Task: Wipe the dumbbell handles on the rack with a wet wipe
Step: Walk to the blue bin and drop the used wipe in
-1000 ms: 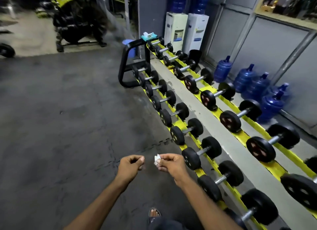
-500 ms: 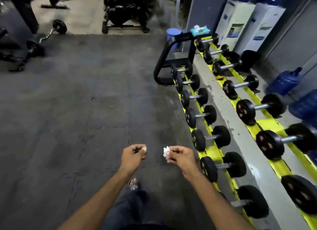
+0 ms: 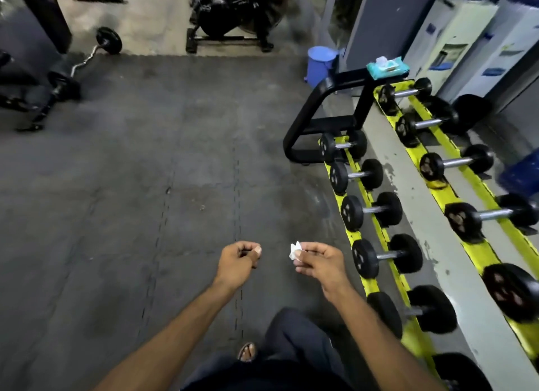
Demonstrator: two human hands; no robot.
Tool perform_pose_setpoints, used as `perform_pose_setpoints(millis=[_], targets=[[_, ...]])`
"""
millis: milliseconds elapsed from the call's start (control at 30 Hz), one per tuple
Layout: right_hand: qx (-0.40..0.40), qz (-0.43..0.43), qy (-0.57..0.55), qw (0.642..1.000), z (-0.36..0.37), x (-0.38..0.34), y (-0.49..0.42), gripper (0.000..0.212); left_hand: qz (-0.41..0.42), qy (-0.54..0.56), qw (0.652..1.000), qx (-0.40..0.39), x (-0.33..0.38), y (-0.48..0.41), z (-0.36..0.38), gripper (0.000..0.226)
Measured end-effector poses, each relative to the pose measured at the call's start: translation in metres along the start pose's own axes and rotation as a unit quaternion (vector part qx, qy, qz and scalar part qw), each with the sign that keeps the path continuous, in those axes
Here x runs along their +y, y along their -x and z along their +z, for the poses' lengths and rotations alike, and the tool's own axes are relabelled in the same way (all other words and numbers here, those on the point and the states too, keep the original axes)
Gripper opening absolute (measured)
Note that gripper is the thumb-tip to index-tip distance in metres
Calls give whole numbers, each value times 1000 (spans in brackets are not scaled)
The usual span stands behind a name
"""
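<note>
1. Head view: black round-headed dumbbells (image 3: pixel 386 256) with smooth metal handles are laid in rows across a yellow-railed, black-framed rack (image 3: pixel 481 253), beside a dark, matt rubber floor (image 3: pixel 131 201).
2. A small crumpled white wet wipe (image 3: pixel 294 249) is pinched between the thumb and fingertips of the right hand (image 3: pixel 319 264), which is held near the lower row but apart from it.
3. The left hand (image 3: pixel 236 262) is held level alongside, its fingers curled in on nothing.

both forearms bare, extended forward, hands near but apart. left hand (image 3: pixel 237 262) curled in loose fist, thumb against fingers. right hand (image 3: pixel 319 262) pinches crumpled wet wipe (image 3: pixel 294 250) at fingertips.
</note>
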State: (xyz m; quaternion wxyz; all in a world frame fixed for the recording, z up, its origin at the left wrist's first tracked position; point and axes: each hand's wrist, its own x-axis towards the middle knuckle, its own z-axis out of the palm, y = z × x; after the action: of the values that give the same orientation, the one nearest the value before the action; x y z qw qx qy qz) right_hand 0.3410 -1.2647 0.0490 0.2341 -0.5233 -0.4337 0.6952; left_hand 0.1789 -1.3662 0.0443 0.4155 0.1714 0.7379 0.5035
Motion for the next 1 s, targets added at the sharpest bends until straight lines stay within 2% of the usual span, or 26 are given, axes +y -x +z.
perform_pose_setpoints(millis=[267,633,767,1000], targets=[[-22,6,16,1000,61,-79,-185,14,-18,9,999,27,67,-179,-12,7],[-67,31,41,996,165,-225,-415,14,-22,44,995,88,193,-420,-35,9],[-70,33,54,996,207,-265,-503,15,-27,55,993,106,220,-521,-48,16],[-41,32,23,998,292,-352,-650,17,-20,49,996,72,308,-704,-84,15]])
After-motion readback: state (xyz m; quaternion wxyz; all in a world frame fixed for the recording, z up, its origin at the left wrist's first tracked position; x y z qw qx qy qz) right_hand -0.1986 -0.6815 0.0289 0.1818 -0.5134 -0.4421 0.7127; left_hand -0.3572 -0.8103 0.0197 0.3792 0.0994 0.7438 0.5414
